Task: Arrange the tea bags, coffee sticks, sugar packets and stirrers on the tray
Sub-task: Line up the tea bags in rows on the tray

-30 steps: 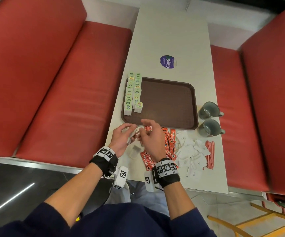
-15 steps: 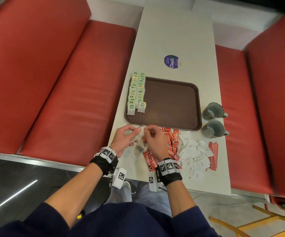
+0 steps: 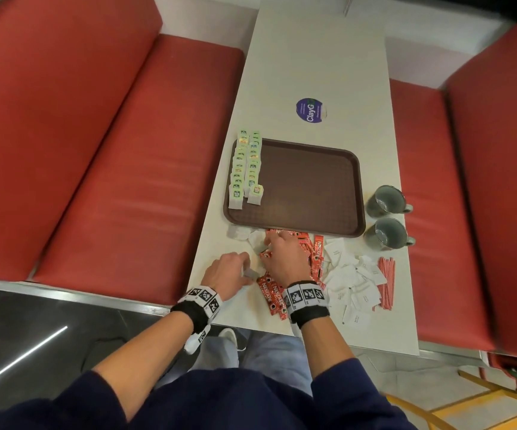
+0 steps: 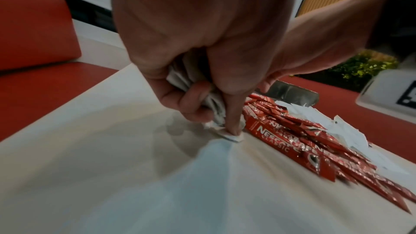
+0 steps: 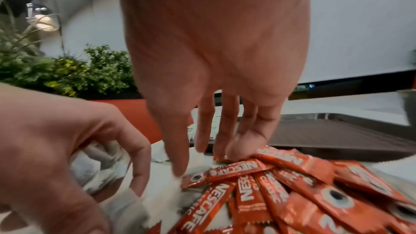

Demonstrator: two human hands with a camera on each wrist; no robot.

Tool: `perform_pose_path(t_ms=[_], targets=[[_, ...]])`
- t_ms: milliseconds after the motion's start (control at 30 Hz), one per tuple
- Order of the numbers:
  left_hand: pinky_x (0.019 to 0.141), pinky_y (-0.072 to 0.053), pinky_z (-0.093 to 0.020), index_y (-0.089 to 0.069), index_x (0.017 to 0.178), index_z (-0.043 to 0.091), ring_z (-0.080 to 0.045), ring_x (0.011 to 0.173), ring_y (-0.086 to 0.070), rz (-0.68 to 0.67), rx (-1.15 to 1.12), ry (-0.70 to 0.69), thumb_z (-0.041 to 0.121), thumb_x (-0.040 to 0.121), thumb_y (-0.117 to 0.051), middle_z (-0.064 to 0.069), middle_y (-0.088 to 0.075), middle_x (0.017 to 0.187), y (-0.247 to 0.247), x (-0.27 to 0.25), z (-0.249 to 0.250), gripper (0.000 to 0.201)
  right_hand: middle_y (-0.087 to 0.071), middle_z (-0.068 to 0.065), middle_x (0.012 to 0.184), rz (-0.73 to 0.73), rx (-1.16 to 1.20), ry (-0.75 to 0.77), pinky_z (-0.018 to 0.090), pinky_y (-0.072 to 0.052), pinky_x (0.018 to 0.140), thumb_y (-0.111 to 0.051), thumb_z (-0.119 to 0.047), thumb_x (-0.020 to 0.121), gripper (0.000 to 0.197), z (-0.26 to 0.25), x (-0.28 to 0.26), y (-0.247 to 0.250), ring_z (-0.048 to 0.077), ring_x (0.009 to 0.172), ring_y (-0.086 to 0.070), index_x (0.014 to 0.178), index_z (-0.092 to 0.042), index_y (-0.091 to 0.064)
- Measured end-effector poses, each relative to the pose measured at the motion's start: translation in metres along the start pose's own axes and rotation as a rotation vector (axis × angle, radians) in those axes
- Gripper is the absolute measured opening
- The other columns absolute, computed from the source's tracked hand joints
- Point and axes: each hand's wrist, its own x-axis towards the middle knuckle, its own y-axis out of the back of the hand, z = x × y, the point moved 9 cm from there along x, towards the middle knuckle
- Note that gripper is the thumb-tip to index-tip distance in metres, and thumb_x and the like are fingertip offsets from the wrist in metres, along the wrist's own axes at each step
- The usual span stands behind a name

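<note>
A brown tray (image 3: 306,187) carries two rows of green-tagged tea bags (image 3: 246,169) along its left edge. Near the table's front edge my left hand (image 3: 244,271) grips a bunch of white tea bags (image 4: 202,93), and its index finger presses another white bag (image 4: 231,137) onto the table. My right hand (image 3: 269,243) reaches down with straight fingers (image 5: 178,157), touching a loose white tea bag (image 5: 198,165) and the pile of red coffee sticks (image 3: 314,252). White sugar packets (image 3: 353,274) and red stirrers (image 3: 386,282) lie to the right.
Two grey mugs (image 3: 385,201) (image 3: 385,232) stand right of the tray. More loose tea bags (image 3: 238,232) lie at the tray's front left corner. A purple sticker (image 3: 310,109) marks the far tabletop. Red benches (image 3: 96,150) flank the white table (image 3: 313,57).
The hands, held together over the table before, have parted. My left hand dropped toward the front edge with its tea bags; my right hand stretched down onto the pile.
</note>
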Motion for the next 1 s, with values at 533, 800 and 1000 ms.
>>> perform_pose_path(t_ms=[533, 800, 1000], targets=[[0.056, -0.047, -0.019, -0.066, 0.083, 0.025, -0.014, 0.070, -0.065, 0.072, -0.446, 0.159, 0.024, 0.080, -0.089, 0.005, -0.072, 0.079, 0.019, -0.003, -0.037, 0.023, -0.071, 0.007, 0.129, 0.020, -0.157, 0.010, 0.041, -0.047, 0.111, -0.061, -0.003, 0.101, 0.024, 0.035, 0.003, 0.006, 0.030, 0.126, -0.054, 0.117, -0.012, -0.076], [0.054, -0.059, -0.033, -0.068, 0.096, 0.033, -0.019, 0.068, -0.068, 0.102, -0.568, 0.125, 0.014, 0.082, -0.081, 0.002, -0.075, 0.089, 0.038, 0.004, -0.021, 0.028, -0.073, 0.009, 0.128, -0.029, -0.251, 0.003, 0.049, -0.049, 0.104, -0.062, -0.034, 0.099, 0.037, 0.002, -0.002, -0.013, 0.033, 0.125, -0.058, 0.130, -0.015, -0.068], [0.062, -0.059, -0.029, -0.074, 0.108, 0.041, -0.017, 0.062, -0.073, 0.132, -0.611, 0.127, 0.007, 0.088, -0.068, 0.000, -0.076, 0.094, 0.049, 0.005, -0.019, 0.040, -0.080, 0.011, 0.108, -0.027, -0.261, 0.018, 0.048, -0.047, 0.098, -0.057, -0.021, 0.093, 0.034, -0.007, 0.000, -0.018, 0.036, 0.115, -0.062, 0.125, -0.014, -0.065]])
